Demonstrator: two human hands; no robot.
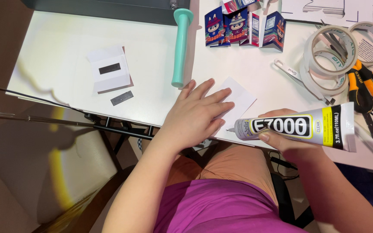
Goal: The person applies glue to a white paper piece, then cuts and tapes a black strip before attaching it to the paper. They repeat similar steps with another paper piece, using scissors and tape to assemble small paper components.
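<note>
Glue tube, white with a black label and a yellow band, lies level in the right hand, whose fingers are wrapped around its lower side, thumb on the front. Its thin nozzle points left, just short of the white card at the counter's near edge, so the tip sits right at the card's edge.

Left hand lies flat on that card, fingers spread and unclenched, grasping nothing; this pressure looks meant to keep the card from sliding.

Farther out, a teal-handled tool stands along the middle of the counter. Small printed boxes sit at the far edge, rolls of tape and orange-handled pliers toward the right edge. A folded white paper with dark strips lies toward the left side.
</note>
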